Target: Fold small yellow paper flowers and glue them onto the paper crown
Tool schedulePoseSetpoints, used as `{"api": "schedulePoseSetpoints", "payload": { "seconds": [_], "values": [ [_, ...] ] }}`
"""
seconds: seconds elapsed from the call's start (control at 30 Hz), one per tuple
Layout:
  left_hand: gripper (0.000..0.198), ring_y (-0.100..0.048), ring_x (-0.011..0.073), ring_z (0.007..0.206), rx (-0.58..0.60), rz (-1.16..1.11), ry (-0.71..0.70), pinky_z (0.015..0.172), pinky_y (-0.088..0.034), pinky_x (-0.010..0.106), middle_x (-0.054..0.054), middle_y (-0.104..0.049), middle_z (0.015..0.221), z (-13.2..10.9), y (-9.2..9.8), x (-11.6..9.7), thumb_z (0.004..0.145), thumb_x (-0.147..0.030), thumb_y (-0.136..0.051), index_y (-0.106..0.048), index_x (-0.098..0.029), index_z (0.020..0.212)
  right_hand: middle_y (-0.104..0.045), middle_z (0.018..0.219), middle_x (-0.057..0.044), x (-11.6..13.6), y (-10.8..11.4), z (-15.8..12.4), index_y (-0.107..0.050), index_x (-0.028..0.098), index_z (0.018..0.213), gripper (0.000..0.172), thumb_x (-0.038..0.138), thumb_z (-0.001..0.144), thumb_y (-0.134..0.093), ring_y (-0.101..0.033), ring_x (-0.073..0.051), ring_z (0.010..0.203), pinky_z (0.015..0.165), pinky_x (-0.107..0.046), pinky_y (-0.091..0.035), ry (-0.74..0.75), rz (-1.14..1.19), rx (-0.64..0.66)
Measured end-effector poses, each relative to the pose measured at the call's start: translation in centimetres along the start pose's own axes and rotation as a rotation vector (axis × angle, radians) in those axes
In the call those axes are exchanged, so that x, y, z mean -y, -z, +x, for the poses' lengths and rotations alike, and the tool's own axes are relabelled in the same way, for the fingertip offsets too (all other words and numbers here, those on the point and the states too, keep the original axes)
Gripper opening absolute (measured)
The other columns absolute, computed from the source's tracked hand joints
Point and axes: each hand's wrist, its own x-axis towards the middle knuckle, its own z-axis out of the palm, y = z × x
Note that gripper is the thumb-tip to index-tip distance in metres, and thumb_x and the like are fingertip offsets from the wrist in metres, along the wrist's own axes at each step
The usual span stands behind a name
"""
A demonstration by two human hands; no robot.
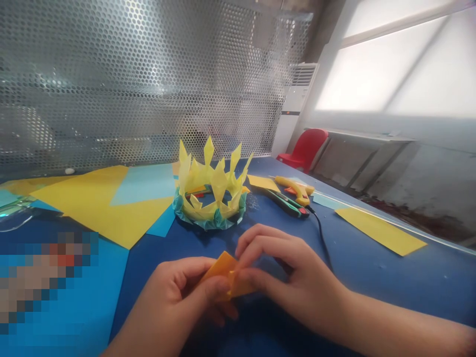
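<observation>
Between my hands is a small piece of folded orange paper [222,267], creased down its middle. My left hand [182,292] pinches its left part, thumb in front and fingers behind. With thumb and forefinger, my right hand [286,272] grips the right part near the crease; its fingertips are partly hidden. Just beyond them on the blue table [357,287] stands a folded paper crown [219,183], with pale yellow points and a teal base.
Large yellow sheets [107,208] and a blue sheet [85,297] lie to the left. A yellow glue gun [297,188] with a black cord and a green-and-black tool [286,202] lie right of the crown. A yellow strip [383,230] rests near the right edge.
</observation>
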Motion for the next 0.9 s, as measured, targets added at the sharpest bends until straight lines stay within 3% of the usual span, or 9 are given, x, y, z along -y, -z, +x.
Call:
{"api": "schedulePoseSetpoints", "payload": {
  "seconds": [0.2,0.37,0.57,0.9],
  "values": [
    [0.009,-0.056,0.0118,0.056,-0.04,0.012,0.083,0.057,-0.044,0.02,0.0,-0.07,0.062,-0.06,-0.19,-0.54,0.067,-0.026,-0.075,-0.076,-0.018,0.071,-0.066,0.083,-0.001,0.34,-0.76,-0.32,-0.058,0.018,0.074,0.012,0.021,0.085,-0.063,-0.062,-0.013,0.078,0.073,-0.023,-0.052,-0.158,0.15,0.012],
    [0.015,-0.061,0.0141,0.06,-0.085,0.046,0.078,0.058,-0.047,0.022,0.0,-0.071,0.063,-0.12,-0.52,-0.66,0.071,-0.033,-0.072,-0.073,-0.018,0.07,-0.065,0.078,0.001,0.63,-0.89,-0.27,-0.061,0.019,0.082,0.003,0.017,0.082,-0.063,-0.06,-0.011,0.072,0.068,-0.022,-0.051,-0.219,0.172,0.007],
    [0.02,-0.062,0.0135,0.06,-0.113,0.069,0.075,0.058,-0.046,0.021,-0.001,-0.07,0.061,-0.21,-0.84,-0.79,0.072,-0.038,-0.072,-0.071,-0.018,0.068,-0.067,0.077,0.0,0.62,-1.07,-0.22,-0.065,0.019,0.084,0.009,0.028,0.082,-0.068,-0.061,-0.012,0.072,0.066,-0.023,-0.051,-0.341,0.248,0.013],
    [0.019,-0.06,0.0142,0.061,0.006,0.156,0.07,0.059,-0.046,0.021,0.0,-0.07,0.063,-0.14,-0.4,-0.48,0.074,-0.035,-0.069,-0.073,-0.016,0.072,-0.059,0.064,0.003,0.58,-0.93,-0.3,-0.059,0.018,0.067,0.023,0.035,0.083,-0.065,-0.051,-0.009,0.06,0.054,-0.018,-0.042,-0.399,0.165,-0.015]
  ]
}}
